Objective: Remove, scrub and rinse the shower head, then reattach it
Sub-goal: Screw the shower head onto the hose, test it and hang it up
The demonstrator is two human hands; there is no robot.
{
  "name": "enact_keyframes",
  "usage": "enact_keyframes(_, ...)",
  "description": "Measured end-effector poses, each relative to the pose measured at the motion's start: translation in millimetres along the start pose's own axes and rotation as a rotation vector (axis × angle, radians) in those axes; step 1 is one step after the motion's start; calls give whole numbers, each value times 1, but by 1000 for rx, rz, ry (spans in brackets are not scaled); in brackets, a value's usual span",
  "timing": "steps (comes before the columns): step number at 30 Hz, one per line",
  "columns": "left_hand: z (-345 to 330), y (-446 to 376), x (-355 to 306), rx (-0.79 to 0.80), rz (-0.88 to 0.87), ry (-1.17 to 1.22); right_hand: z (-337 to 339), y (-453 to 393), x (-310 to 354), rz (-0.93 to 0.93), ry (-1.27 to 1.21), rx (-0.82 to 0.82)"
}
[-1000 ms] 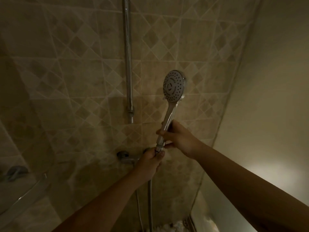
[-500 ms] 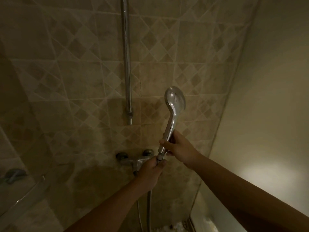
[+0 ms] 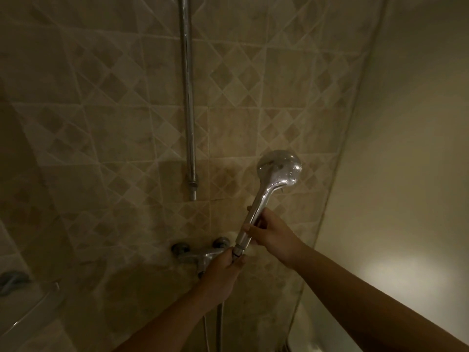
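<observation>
Far left edge: a dim curved glass panel (image 3: pixel 28 308) with a grey metal fitting (image 3: pixel 11 279) sits at the lower left of the frame, too dark to make out further.
Wall: beige stone tiles with a diamond pattern (image 3: pixel 101 123) fill the left and centre of the frame.
Riser: a vertical chrome pipe (image 3: pixel 188 97) runs down from the top centre and ends in a short stub above the tap.
Tap: a chrome wall mixer with two round dark knobs (image 3: pixel 200 255) sits lower centre, partly hidden by the left hand.
Left hand: the left hand (image 3: pixel 223 271) comes up from the bottom centre, its fingers curled round the connector at the top of the grey metal hose (image 3: pixel 219 326), right at the base of the shower handle.
Shower head: the chrome hand shower with a round head (image 3: pixel 272 181) stands tilted, head up and to the right of centre, its shiny back facing the camera; the spray face cannot be seen.
Right hand: the right hand (image 3: pixel 272 235) grips the lower handle, fingers wrapped behind and thumb in front, just above the left hand.
Right side: a plain cream wall (image 3: pixel 406 148) with a bright patch of light low down.
</observation>
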State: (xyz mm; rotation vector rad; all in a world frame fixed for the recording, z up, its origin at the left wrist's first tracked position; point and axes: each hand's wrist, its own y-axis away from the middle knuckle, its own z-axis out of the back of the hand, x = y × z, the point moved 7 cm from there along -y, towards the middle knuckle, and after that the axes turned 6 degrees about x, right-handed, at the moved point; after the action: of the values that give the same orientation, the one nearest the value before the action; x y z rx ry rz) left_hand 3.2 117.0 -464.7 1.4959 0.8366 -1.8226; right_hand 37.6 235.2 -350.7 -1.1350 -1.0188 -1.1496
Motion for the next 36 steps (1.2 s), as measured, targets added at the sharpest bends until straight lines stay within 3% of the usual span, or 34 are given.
enact_keyframes(4,2,-3,3,5,15,16,-3,0,6,47,-104,67)
enact_keyframes(12,-10,5,10,-7,50,73,-4,3,7,39,34,38)
enact_keyframes(18,-2,4,-8,34,26,78,-7,3,13,58,-184,130)
enact_keyframes(24,0,7,-8,-61,34,-49,-8,0,10,40,-59,46)
enact_keyframes(27,-4,9,-7,27,32,38,-8,-1,9,5,-69,123)
enact_keyframes(30,-5,8,-18,86,9,156,-9,-3,11,-22,-237,201)
enact_keyframes(32,-4,5,-23,75,-9,124,-7,-4,15,12,-219,145)
enact_keyframes(36,-3,7,-21,-1,27,12,-1,-3,16,19,48,-100)
